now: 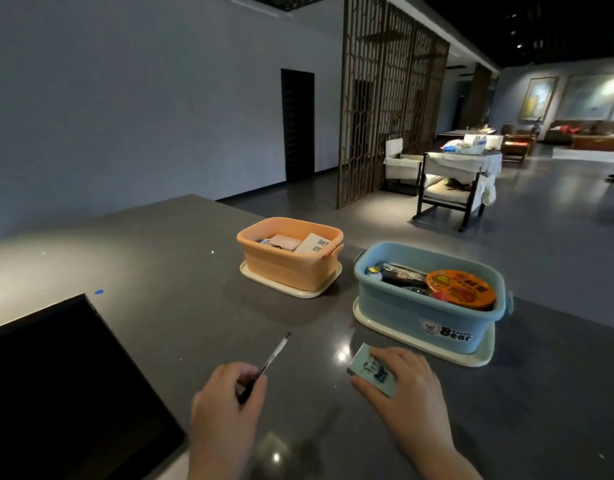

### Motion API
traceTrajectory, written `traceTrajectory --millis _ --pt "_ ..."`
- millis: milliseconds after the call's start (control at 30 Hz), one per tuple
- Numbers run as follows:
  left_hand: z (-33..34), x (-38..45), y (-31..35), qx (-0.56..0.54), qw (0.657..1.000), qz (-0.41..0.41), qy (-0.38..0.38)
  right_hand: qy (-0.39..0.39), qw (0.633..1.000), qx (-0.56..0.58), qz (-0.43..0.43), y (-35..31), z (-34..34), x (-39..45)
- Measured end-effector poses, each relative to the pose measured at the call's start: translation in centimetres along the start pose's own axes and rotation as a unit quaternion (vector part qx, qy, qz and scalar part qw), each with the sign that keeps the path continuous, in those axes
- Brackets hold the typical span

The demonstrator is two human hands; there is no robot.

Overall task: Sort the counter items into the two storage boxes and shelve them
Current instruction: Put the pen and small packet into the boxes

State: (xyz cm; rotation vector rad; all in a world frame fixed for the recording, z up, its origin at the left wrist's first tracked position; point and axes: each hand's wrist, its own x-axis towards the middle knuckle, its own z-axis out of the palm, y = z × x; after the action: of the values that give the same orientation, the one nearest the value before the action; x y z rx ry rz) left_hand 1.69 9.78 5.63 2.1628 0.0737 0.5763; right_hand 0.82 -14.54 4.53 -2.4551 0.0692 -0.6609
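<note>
My left hand (226,407) pinches a dark pen (269,362) whose tip points up and away over the grey counter (153,258). My right hand (406,386) grips a small light-blue box of binder clips (366,367) lying on the counter just in front of the blue storage box (427,313). The blue box sits on its cream lid and holds an orange round lid, a bottle and dark items. Farther back to the left stands the orange storage box (288,258) on a cream lid, with paper cartons inside.
A black panel (66,386) lies at the counter's left front. The counter's far edge runs behind the boxes. Beyond it are a wooden lattice screen (385,98), chairs (451,192) and a cluttered table.
</note>
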Motion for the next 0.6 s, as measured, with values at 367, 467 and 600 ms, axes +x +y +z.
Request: traceTrajectory --millis 367,467,600 --pt "10.1 14.1 0.9 -0.045 0.982 0.061 -0.172 0.062 0.991 -0.082 0.083 2.6 1.9 12.3" --pt "12.4 18.5 1.7 -0.076 0.971 0.080 -0.212 0.060 0.986 -0.113 0.105 3.8 2.2 16.7" --pt "15.0 23.1 1.9 -0.090 0.958 0.108 -0.250 0.037 0.974 -0.151 0.165 6.1 2.6 23.2"
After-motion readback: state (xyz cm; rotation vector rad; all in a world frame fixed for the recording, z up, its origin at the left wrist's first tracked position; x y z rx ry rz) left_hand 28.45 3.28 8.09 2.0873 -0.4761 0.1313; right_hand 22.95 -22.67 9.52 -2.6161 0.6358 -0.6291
